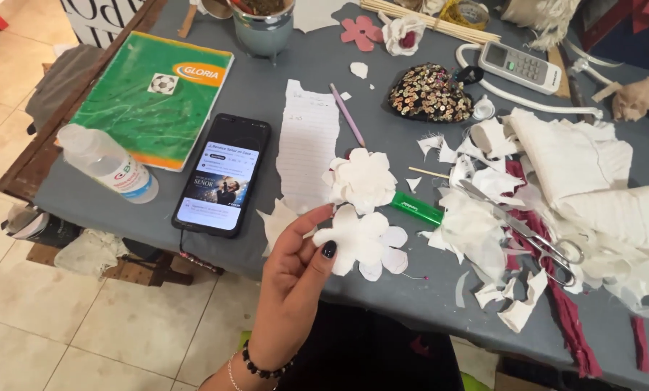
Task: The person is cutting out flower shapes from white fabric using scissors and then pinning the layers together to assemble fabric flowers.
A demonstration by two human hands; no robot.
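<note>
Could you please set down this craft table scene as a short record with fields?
Setting: grey table covered with craft materials
Left hand: grip closed on a flat white fabric flower, held between thumb and fingers
Right hand: not in view
Beside the flower: a second, fuller white fabric flower and a green lighter
Further left: phone with lit screen, green notebook, clear bottle
Further right: scissors lying on white fabric scraps

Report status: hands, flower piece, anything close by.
Left hand pinching white fabric flower cutout above table edge. Right hand out of view. Finished white flower and green lighter just beyond.
</note>
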